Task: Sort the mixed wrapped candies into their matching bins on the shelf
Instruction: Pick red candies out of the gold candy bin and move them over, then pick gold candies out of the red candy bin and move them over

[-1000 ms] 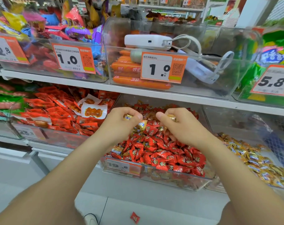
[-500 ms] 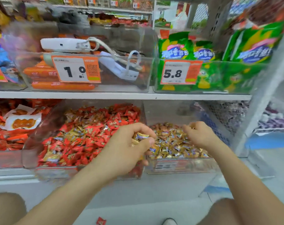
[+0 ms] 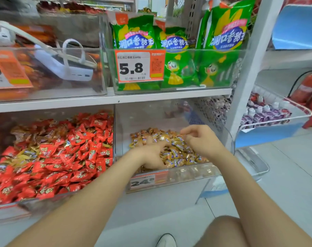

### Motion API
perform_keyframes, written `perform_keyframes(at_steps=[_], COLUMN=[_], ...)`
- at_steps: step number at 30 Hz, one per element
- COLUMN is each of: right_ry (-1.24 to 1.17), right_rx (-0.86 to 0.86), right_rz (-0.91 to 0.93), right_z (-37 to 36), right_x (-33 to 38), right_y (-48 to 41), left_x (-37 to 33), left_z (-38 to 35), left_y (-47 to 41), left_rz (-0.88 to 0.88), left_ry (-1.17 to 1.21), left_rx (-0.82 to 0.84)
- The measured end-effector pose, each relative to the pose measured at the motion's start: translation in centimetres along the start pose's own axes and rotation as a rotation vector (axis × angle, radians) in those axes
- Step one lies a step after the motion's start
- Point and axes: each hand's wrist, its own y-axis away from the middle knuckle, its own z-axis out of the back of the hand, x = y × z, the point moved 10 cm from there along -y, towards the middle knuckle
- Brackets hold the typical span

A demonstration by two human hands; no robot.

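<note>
A clear bin (image 3: 192, 172) at the lower right of the shelf holds gold-wrapped candies (image 3: 176, 154). My left hand (image 3: 150, 154) lies on that pile with its fingers stretched out, touching the wrappers. My right hand (image 3: 199, 139) hovers just above the same pile, fingers loosely curled, and no candy shows between them. To the left, a second clear bin (image 3: 44, 200) is heaped with red-wrapped candies (image 3: 77, 157), with several gold ones mixed in among them.
Above, a bin of green snack bags (image 3: 180, 72) carries a 5.8 price tag (image 3: 139, 65), beside a bin with a white device (image 3: 62, 66). A white shelf post (image 3: 249, 77) stands right of the gold bin, then a wire basket (image 3: 269, 113). My knee (image 3: 221, 230) is below.
The view swung right from the red bin to the gold bin. Both hands carried gold candies across; the left hand has opened flat onto the gold pile and the right hand's fingers have loosened.
</note>
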Motion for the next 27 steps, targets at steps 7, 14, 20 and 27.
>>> perform_keyframes(at_steps=[7, 14, 20, 27], right_ry=[0.047, 0.095, 0.075, 0.380], right_rx=[0.050, 0.035, 0.119, 0.375], right_rz=[0.035, 0.165, 0.399, 0.763], right_z=[-0.8, -1.5, -6.8, -17.6], right_x=[1.1, 5.9, 15.9, 24.5], right_y=[0.5, 2.1, 6.5, 12.1], left_x=[-1.3, -1.4, 3.8, 21.8], left_z=[-0.5, 6.6, 9.8, 9.1], left_y=[-3.8, 4.2, 19.3, 25.1], left_rz=[-0.023, -0.152, -0.280, 0.439], left_ry=[0.029, 0.017, -0.022, -0.120], left_rx=[-0.070, -0.623, -0.995, -0.757])
